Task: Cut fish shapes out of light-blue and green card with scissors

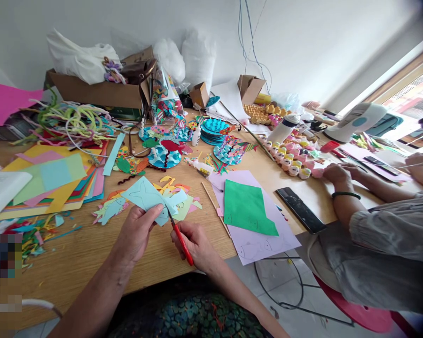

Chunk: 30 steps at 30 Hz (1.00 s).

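My left hand (140,231) pinches a light blue sheet of paper (143,190) with a fish outline drawn on it. Red-handled scissors (182,243) are gripped in my right hand (196,244), their blades at the right part of the blue sheet. Just behind my hands lie orange, yellow and pale green paper scraps (190,206), and a cut light blue fish (113,208) rests to their left. On the right, a green sheet (245,206) with small drawings lies on a lilac sheet (282,239) with pencilled fish outlines.
Stacked coloured paper (88,180) and small offcuts (38,234) cover the left. Behind are decorated blue discs (164,157), glue bottles (196,135) and a cardboard box (95,96). A black phone (299,210) lies near another person's hands (338,173) at right.
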{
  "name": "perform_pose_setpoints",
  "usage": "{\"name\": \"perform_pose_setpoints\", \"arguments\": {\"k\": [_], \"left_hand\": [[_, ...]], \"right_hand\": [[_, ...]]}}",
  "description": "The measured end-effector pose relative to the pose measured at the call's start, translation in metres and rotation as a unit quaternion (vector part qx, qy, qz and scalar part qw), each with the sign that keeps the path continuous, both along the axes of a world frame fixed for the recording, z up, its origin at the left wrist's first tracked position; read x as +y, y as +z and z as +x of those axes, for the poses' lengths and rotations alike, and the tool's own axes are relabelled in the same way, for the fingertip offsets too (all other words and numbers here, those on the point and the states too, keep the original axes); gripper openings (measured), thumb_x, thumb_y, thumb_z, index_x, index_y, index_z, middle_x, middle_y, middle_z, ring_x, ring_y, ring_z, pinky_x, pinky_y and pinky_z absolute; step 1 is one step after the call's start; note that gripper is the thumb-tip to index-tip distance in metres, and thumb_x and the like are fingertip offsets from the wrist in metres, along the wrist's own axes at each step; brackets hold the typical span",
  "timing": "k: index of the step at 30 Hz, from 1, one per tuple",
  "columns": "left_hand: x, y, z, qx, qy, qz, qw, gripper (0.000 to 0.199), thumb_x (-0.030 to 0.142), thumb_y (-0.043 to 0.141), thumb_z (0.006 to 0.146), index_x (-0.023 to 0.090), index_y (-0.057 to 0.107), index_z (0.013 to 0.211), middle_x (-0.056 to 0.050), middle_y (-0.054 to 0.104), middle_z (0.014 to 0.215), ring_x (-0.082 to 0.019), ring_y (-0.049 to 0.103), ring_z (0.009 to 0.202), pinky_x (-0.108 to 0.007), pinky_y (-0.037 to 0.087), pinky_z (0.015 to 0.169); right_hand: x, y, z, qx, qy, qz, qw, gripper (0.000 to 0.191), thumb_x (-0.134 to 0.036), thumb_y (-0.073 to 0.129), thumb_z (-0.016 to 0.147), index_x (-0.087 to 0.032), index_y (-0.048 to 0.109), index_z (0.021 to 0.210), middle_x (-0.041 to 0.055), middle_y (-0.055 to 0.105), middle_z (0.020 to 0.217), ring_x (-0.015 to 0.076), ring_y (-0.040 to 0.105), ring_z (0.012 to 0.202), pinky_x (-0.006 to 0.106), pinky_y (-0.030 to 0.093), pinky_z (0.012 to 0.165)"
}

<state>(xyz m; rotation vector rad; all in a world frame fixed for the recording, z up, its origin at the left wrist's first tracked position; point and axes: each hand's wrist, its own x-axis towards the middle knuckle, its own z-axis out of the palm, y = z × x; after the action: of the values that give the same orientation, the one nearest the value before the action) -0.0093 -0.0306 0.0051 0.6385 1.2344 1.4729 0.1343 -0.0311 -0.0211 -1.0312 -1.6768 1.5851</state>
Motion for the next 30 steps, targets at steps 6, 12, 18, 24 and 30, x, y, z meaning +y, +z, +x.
{"name": "perform_pose_setpoints", "arguments": {"k": [6, 12, 18, 24, 30], "left_hand": [[-0.002, -0.001, -0.001, 0.024, -0.032, 0.011, 0.999, 0.025, 0.027, 0.072, 0.062, 0.018, 0.053, 0.048, 0.006, 0.051, 0.045, -0.008, 0.042, 0.044, -0.02, 0.035, 0.04], [-0.002, 0.001, 0.002, 0.023, -0.054, 0.022, 0.998, 0.029, 0.029, 0.068, 0.068, 0.019, 0.048, 0.049, 0.008, 0.043, 0.041, -0.006, 0.035, 0.038, -0.02, 0.027, 0.036], [-0.003, 0.002, 0.007, 0.043, -0.056, 0.009, 0.997, 0.029, 0.028, 0.064, 0.068, 0.02, 0.046, 0.047, 0.007, 0.042, 0.04, -0.007, 0.034, 0.036, -0.02, 0.026, 0.035], [-0.003, -0.001, 0.009, 0.04, -0.062, 0.019, 0.997, 0.03, 0.028, 0.064, 0.071, 0.02, 0.046, 0.049, 0.007, 0.043, 0.041, -0.006, 0.035, 0.036, -0.019, 0.026, 0.035], [-0.004, -0.002, 0.01, 0.029, -0.062, 0.019, 0.997, 0.029, 0.028, 0.064, 0.071, 0.02, 0.046, 0.049, 0.008, 0.043, 0.041, -0.006, 0.036, 0.036, -0.019, 0.027, 0.035]], "right_hand": [[-0.001, -0.005, -0.001, 0.035, 0.0, -0.03, 0.999, 0.037, -0.044, 0.053, 0.083, -0.019, 0.043, 0.058, -0.0057, 0.039, 0.049, 0.0074, 0.036, 0.045, 0.02, 0.03, 0.043], [-0.002, -0.009, -0.005, 0.09, 0.022, -0.091, 0.992, 0.039, -0.05, 0.051, 0.083, -0.019, 0.045, 0.062, -0.0066, 0.043, 0.046, 0.0059, 0.038, 0.038, 0.019, 0.03, 0.037], [-0.003, -0.006, -0.006, 0.111, 0.023, -0.105, 0.988, 0.045, -0.057, 0.052, 0.082, -0.02, 0.04, 0.06, -0.0074, 0.042, 0.044, 0.0041, 0.034, 0.034, 0.018, 0.027, 0.036], [-0.003, -0.006, -0.006, 0.104, 0.011, -0.109, 0.989, 0.043, -0.056, 0.053, 0.082, -0.02, 0.043, 0.061, -0.0075, 0.043, 0.044, 0.0043, 0.033, 0.034, 0.019, 0.026, 0.035], [-0.004, -0.008, -0.007, 0.091, -0.011, -0.09, 0.992, 0.041, -0.051, 0.053, 0.083, -0.019, 0.043, 0.059, -0.0074, 0.04, 0.045, 0.0051, 0.035, 0.038, 0.018, 0.028, 0.038]]}}
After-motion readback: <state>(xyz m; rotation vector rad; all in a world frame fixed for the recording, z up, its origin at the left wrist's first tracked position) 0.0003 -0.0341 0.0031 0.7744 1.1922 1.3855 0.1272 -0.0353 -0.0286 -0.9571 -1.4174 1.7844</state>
